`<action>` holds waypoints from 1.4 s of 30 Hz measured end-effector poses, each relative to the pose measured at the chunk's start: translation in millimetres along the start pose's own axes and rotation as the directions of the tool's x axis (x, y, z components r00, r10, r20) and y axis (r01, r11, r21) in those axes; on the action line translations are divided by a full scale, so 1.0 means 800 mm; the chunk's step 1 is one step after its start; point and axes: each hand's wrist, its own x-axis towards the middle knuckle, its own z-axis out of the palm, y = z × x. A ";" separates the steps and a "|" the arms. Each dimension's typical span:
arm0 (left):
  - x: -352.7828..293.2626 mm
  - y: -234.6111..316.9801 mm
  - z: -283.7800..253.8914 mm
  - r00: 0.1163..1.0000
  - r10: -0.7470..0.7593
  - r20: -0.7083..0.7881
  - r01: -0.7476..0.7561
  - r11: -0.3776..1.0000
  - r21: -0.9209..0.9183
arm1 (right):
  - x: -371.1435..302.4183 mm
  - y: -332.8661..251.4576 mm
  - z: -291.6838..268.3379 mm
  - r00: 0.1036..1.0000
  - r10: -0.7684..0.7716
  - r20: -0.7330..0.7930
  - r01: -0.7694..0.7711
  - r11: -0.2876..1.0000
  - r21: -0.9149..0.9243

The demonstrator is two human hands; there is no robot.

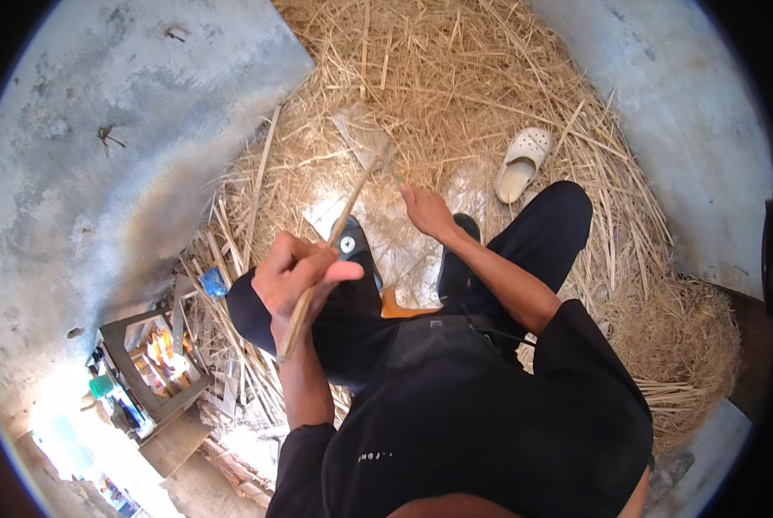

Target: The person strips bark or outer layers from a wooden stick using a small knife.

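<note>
My left hand (293, 274) is closed around a long thin pale-brown stick (352, 200), its thumb lying across it. The stick slants from below that hand up and to the right, toward the straw-strewn floor. Near its far end is my right hand (427, 212), its fingers curled together. Something thin and greyish seems to reach from those fingers toward the stick's tip, but it is too blurred to name. Both hands are above the floor in front of my dark shoes (352, 242).
Dry shavings and long strips (456, 78) cover the floor ahead and to the right. A pale clog (525, 164) lies beyond my right knee. Bluish walls (127, 129) rise on both sides. At the lower left stands a wooden frame (149, 354), with a blue crumpled thing (214, 282) nearby.
</note>
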 end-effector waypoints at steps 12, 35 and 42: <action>-0.006 0.009 -0.008 0.997 0.020 0.072 -0.022 0.999 0.027 | -0.014 -0.054 -0.004 0.999 -0.039 -0.036 0.038 0.998 -0.040; -0.009 0.014 0.006 0.987 0.067 0.146 -0.064 0.998 -0.025 | 0.023 0.018 0.003 0.998 0.055 -0.033 -0.060 0.985 -0.160; -0.006 0.003 -0.001 0.999 -0.014 -0.034 0.017 0.996 0.093 | -0.073 -0.134 -0.083 0.979 -0.202 0.041 0.181 0.938 0.295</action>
